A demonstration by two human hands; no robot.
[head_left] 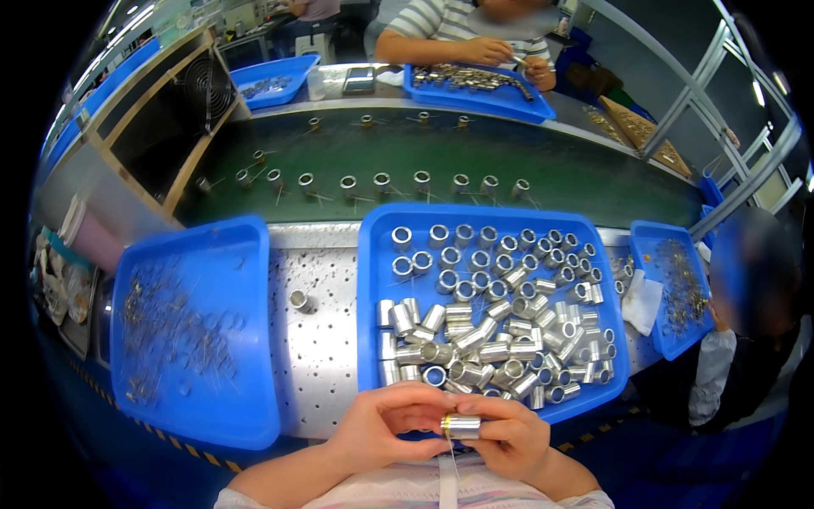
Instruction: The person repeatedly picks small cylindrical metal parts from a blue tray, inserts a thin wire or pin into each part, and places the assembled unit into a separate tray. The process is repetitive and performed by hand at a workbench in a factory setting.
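Note:
Close to my body, a short silvery metal sleeve point(463, 427) lies sideways between my hands. My right hand point(515, 434) grips its right side with bent fingers and thumb. At the sleeve's left end, where a yellowish band shows, the curled fingers and thumb of my left hand point(392, 428) close in on the rim. From that end a thin wire point(454, 465) hangs down. Just beyond my hands is a blue tray point(367, 297) of many similar sleeves, upright in the far rows and tumbled nearer me.
A blue tray point(261, 339) of thin wired rings lies left; a lone sleeve point(299, 299) stands on the perforated metal table point(318, 356). Sleeves with wires stand along the green conveyor belt point(577, 182). Co-workers sit across the belt, by another blue tray point(543, 110), and at right.

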